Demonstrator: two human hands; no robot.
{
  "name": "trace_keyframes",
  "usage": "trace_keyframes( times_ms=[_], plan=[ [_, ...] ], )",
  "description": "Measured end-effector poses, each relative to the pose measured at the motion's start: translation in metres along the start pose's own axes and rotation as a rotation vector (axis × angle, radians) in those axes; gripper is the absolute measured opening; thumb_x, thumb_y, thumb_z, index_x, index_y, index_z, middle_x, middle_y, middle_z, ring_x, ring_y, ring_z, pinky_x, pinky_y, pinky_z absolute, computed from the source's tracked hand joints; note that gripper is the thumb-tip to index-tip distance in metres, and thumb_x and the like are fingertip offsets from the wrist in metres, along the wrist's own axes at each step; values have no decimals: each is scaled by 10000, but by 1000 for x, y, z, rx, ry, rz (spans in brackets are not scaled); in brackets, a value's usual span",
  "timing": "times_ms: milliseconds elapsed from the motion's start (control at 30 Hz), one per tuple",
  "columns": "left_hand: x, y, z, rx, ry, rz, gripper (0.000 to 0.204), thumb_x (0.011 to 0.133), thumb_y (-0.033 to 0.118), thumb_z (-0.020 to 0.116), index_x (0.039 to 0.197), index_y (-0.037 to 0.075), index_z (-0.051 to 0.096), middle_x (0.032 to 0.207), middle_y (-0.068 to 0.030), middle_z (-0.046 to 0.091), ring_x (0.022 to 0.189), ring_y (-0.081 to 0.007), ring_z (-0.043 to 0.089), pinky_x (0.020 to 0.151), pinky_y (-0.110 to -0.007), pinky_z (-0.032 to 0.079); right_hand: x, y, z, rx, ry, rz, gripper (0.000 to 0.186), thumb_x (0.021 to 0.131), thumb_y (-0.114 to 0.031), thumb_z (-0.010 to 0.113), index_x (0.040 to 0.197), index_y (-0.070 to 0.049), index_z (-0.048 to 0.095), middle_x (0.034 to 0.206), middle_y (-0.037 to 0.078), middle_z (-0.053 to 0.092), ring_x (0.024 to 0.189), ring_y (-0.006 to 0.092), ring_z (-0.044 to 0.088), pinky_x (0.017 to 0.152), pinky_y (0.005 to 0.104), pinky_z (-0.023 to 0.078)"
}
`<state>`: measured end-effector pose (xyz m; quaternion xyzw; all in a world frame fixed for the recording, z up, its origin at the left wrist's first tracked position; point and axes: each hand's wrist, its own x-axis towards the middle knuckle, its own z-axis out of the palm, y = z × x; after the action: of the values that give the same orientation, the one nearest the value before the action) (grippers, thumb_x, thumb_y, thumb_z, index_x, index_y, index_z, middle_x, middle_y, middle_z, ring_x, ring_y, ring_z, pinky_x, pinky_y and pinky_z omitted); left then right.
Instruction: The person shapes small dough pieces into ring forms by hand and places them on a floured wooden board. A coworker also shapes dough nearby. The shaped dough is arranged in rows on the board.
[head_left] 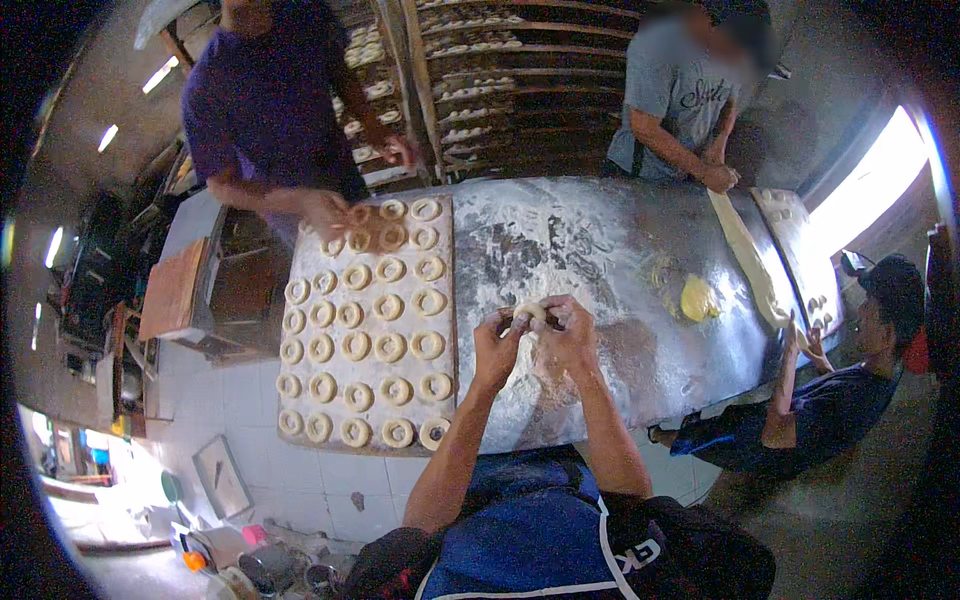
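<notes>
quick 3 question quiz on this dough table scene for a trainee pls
1. True or false: the person's left hand and right hand together hold one small pale ring of raw dough.
2. The flat board of pale dough rings lies on which side of the hands? A) left B) right C) behind
3. Fill in: the long pale strip of dough lies on the far ____ end of the floured metal table.

Key: 1 true; 2 A; 3 right
</notes>
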<state>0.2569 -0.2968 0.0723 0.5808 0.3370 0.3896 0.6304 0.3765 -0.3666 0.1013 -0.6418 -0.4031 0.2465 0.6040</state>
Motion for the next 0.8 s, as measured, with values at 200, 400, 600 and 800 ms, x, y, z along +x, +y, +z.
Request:
trace_keyframes(
  times_ms=[200,400,600,800],
  plan=[
    [-16,17,6,154,98,77,328,929,273,629,1018,-41,660,922,-87,695,860,-144,625,784,-300,506,-3,-4,-2,-145,-96,-43,267,762,13,706,1002,-7,589,919,105,672,846,186,670,748,317,550],
    [-19,20,-4,109,83,107,199,935,77,559,1084,-54,568,913,-120,664,851,-167,628,758,-303,517,-2,-11,10,206,-156,1,507,752,52,650,1213,-25,453,925,125,655,799,206,660,740,323,549],
    [-26,6,-20,-622,82,-226,412,890,-27,572,1250,73,399,1034,-110,612,953,-185,600,759,-291,502,2,-16,6,349,-602,162,489,746,84,551,1210,-44,460,897,126,634,761,201,635,670,344,528],
    [-31,-28,-39,-220,61,-22,439,868,28,562,1274,63,398,1084,-123,580,967,-234,589,834,-362,501,-13,24,39,260,-211,272,413,931,-447,440,1073,-74,543,863,114,634,725,203,619,635,361,513]
  ],
)
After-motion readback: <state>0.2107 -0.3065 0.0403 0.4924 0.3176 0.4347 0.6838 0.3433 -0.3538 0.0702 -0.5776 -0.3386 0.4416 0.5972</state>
